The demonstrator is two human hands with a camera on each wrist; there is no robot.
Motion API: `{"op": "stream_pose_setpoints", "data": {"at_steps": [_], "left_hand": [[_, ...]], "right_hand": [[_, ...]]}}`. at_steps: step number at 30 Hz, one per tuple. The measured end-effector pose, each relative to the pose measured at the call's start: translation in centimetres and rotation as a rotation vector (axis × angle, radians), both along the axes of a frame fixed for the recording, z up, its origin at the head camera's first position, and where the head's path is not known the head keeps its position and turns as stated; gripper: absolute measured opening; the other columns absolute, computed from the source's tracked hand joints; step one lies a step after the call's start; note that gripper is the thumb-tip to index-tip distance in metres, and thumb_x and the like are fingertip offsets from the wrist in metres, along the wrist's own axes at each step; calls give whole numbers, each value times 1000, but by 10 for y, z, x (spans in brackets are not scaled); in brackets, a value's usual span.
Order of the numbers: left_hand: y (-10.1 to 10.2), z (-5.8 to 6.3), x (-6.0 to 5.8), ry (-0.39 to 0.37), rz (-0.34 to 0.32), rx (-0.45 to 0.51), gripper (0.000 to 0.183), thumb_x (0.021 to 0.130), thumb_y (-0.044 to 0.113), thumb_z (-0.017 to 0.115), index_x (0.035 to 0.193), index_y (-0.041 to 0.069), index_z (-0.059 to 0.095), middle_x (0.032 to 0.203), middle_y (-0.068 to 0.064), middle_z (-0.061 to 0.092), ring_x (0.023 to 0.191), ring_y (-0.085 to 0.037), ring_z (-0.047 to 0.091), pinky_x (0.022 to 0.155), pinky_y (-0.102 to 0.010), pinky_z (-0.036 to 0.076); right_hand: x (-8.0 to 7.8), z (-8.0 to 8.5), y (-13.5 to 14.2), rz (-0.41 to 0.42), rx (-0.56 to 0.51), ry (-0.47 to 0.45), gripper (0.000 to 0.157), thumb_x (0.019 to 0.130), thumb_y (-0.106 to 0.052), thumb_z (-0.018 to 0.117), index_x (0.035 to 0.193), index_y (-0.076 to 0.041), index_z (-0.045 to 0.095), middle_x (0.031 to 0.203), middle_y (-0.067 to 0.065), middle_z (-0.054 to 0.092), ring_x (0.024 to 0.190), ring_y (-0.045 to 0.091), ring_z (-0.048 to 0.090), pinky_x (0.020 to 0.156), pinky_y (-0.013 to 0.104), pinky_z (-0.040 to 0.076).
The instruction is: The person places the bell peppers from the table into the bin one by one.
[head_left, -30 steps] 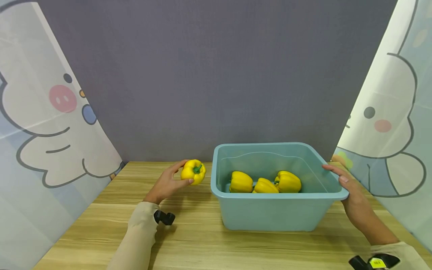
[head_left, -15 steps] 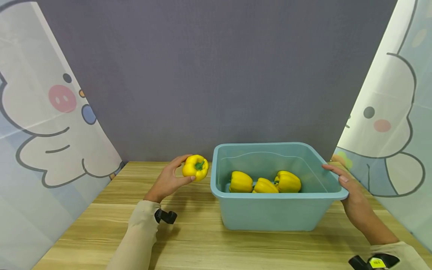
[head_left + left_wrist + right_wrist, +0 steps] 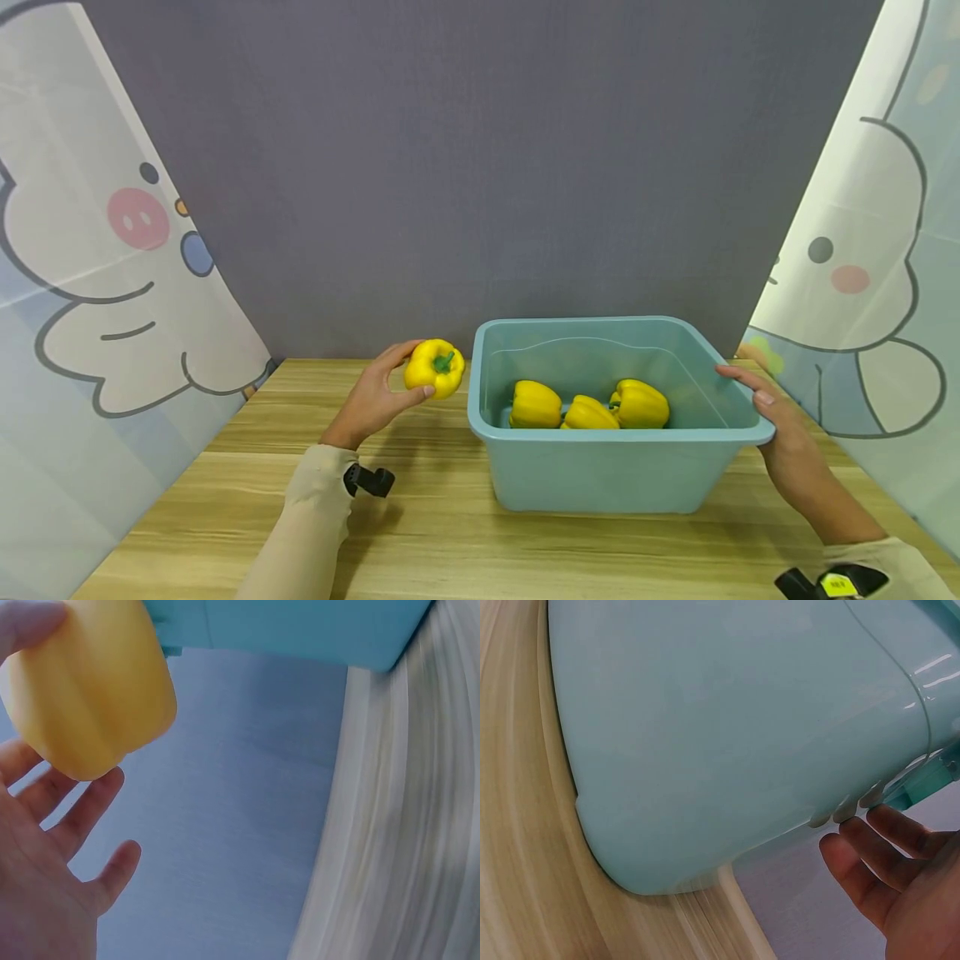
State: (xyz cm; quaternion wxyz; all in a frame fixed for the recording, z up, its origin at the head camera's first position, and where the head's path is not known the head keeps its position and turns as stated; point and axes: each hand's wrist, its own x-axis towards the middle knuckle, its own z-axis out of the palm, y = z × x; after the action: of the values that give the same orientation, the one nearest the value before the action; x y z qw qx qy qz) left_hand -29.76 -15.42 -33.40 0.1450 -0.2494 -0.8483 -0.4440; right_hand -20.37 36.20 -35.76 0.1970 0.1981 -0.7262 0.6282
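Observation:
My left hand [image 3: 377,402] holds a yellow bell pepper [image 3: 435,369] between thumb and fingers, with its green stem facing the head camera. It is raised above the table, just left of the light-blue plastic bin [image 3: 600,471]. In the left wrist view the thumb presses one side of the bell pepper [image 3: 97,690], while the little finger stands apart from it. My right hand [image 3: 787,437] grips the bin's right rim, the thumb on top. Its fingertips [image 3: 840,844] meet the outer wall beneath the rim in the right wrist view. Three yellow bell peppers [image 3: 639,405] lie inside the bin.
The bin stands on a wood-grain table [image 3: 420,533]. Behind the table rises a dark grey panel [image 3: 480,167]. Cartoon-printed sheets flank it, one on the left [image 3: 82,208] and one on the right [image 3: 862,242].
My left hand has lifted the bell pepper slightly upward and a little to the right, turning it a bit. The right hand and the bin have stayed in place.

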Motion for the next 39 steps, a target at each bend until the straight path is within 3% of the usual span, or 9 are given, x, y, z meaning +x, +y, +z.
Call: {"op": "stream_pose_setpoints", "data": {"at_steps": [16,29,39], "left_hand": [[8,17,10,12,-36,69,62,89,33,78,144,22,53,136,3,55,125,-22,50,106,-58,35],[15,22,17,-32,-20,115,55,93,35,72,144,21,53,136,0,57,127,-25,49,105,-60,35],[26,29,22,-11,-37,145,55,93,32,73,143,16,54,135,-2,58,124,-24,51,106,-58,36]], "right_hand": [[0,-1,0,12,-12,7,49,108,-19,20,147,-5,45,143,0,42,109,17,43,76,25,39],[0,0,-1,-4,-18,-2,48,108,-20,22,146,-6,48,141,-2,45,104,15,47,74,25,40],[0,0,-1,0,-17,14,48,108,-19,21,146,-5,48,141,-1,45,105,15,46,74,24,40]]}}
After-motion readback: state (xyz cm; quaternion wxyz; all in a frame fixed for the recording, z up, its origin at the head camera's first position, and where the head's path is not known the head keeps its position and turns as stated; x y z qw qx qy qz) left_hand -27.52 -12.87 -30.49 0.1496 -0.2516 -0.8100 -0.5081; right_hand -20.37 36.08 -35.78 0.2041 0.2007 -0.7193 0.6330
